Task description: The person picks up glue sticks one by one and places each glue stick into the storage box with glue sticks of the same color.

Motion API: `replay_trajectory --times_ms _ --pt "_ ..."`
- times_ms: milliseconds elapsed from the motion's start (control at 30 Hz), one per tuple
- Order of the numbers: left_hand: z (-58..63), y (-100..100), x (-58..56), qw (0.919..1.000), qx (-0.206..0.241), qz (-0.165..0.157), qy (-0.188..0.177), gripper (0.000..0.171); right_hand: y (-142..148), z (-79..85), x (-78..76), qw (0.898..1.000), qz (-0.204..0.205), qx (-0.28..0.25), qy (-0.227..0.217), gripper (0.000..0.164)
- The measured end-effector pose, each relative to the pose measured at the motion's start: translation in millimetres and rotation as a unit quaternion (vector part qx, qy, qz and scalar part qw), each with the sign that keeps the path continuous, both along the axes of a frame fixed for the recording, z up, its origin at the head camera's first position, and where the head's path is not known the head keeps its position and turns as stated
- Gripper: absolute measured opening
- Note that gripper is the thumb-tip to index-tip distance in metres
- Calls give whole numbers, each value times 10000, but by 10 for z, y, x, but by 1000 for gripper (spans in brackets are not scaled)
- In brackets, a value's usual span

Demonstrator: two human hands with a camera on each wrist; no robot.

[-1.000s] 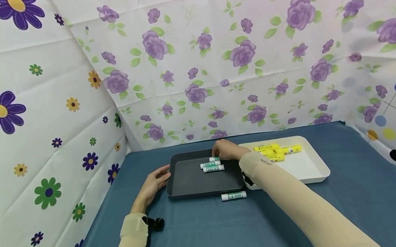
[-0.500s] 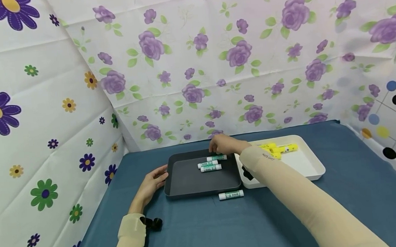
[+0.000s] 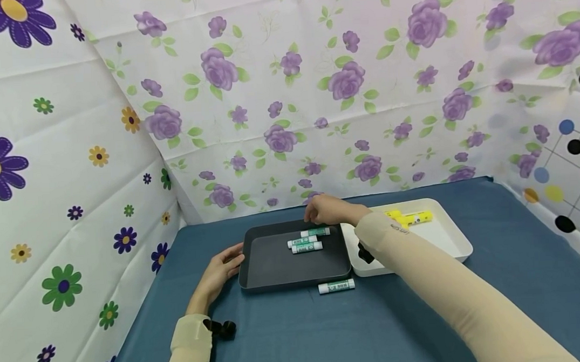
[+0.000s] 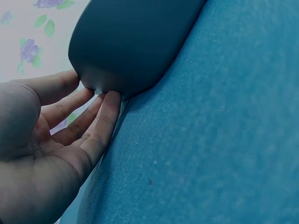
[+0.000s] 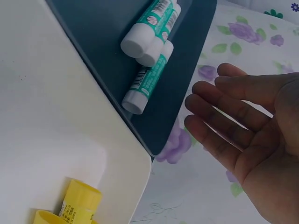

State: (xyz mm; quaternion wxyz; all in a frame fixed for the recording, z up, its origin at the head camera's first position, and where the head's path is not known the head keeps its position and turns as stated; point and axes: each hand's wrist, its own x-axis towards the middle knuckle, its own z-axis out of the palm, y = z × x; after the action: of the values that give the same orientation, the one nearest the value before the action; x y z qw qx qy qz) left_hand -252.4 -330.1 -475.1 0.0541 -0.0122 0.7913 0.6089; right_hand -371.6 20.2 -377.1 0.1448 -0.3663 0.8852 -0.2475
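Observation:
A dark grey tray point(image 3: 274, 265) lies on the blue cloth, with three green-and-white glue sticks point(image 3: 306, 247) near its far right part. My left hand point(image 3: 221, 270) touches the tray's left end; in the left wrist view its extended fingertips rest against the tray's rim. Above the tray's far right edge is my right hand point(image 3: 332, 209). In the right wrist view, the right hand's fingers point(image 5: 229, 126) are loosely bent, apart from the glue sticks, and hold nothing. Another glue stick point(image 3: 336, 286) lies on the cloth just in front of the tray.
A white tray point(image 3: 448, 244) adjoins the dark tray on the right. Several yellow glue sticks point(image 3: 418, 217) lie in it, partly hidden by my right forearm. Floral sheets point(image 3: 247, 96) stand behind and at the left of the blue-covered table point(image 3: 277, 333).
My right hand has drawn back from the farthest glue stick in the dark tray, which now shows fully. The left hand stays at the tray's end. The head view has shifted slightly.

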Motion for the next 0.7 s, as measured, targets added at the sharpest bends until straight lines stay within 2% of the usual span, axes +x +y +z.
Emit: replay_trajectory --times_ms 267,433,700 --pt "-24 3 -10 10000 -34 52 12 53 118 22 85 9990 234 -379 47 24" --pt "-27 6 -13 10000 -16 52 -52 52 245 41 164 9967 356 -710 -183 25" --pt "-1 11 3 10000 5 29 -78 53 487 74 425 9892 560 -1253 -511 29"
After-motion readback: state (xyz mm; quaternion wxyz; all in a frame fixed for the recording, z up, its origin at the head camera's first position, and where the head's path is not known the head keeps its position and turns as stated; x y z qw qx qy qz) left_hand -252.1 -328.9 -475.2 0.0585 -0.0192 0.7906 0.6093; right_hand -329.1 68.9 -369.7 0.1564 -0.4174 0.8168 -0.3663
